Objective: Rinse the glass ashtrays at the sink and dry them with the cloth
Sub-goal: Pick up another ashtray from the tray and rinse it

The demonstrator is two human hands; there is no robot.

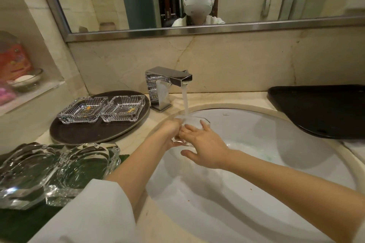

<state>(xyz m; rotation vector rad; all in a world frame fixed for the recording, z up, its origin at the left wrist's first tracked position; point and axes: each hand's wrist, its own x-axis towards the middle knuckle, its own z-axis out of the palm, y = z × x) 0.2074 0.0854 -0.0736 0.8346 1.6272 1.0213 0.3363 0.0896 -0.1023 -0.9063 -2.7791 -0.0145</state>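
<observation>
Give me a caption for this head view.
Both hands hold a glass ashtray under the running tap.

A black tray [324, 108] lies right of the basin, a soap dish [26, 81] in the left niche

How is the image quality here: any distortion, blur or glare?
Head view: wide-angle bending curves the mirror frame and counter; the niche items at the left edge are soft; the ashtray under the tap blurs into the water; highlights glint on the near glass ashtrays.
</observation>
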